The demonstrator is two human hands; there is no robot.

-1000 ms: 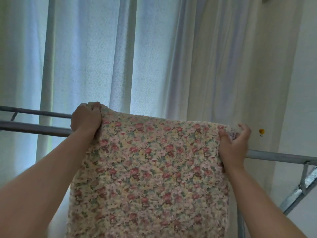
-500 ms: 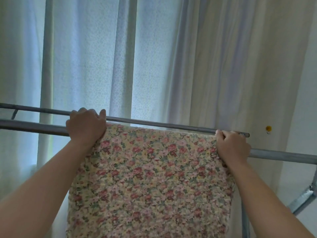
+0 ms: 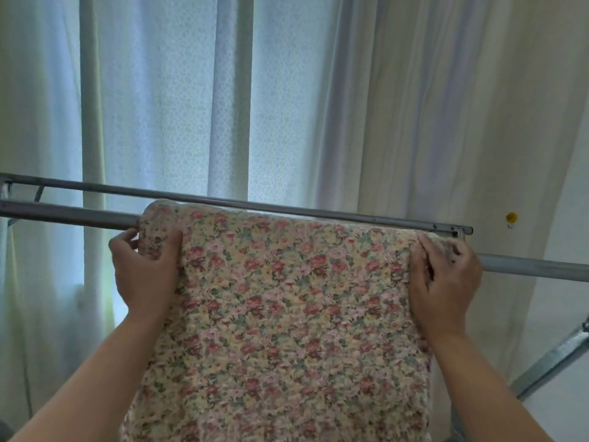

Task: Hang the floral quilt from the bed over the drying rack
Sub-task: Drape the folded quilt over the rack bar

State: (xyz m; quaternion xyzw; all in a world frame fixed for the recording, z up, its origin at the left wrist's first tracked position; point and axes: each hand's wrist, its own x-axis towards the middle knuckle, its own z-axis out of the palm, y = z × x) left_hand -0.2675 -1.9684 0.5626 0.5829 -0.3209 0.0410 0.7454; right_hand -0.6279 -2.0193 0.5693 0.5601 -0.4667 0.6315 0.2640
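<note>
Pale curtains (image 3: 178, 106) filled the view from 9 o'clock over 12 to 2 o'clock, sheer and lit from behind on the left side, cream and heavier towards the right. The floral quilt (image 3: 287, 314) took up the 6 o'clock half. Its top fold lay over the near bar of the drying rack (image 3: 70, 215), and its front face hung straight down out of view (how much hung on the far side could not be seen). The rack's grey bars ran from 9 o'clock to 3 o'clock, the thinner far bar just above the quilt's top fold.

The left hand (image 3: 145, 272), at 8 o'clock of the quilt's top, pinched the left edge just under the bar, thumb on the printed face and fingers curled round behind. The right hand (image 3: 444, 279), at 3 o'clock, held the right edge with its thumb pressed on the face and its fingers reaching round the edge; those fingertips were blurred. A small yellow peg (image 3: 511, 217) sat on the wall at 3 o'clock, apart from the rack.
</note>
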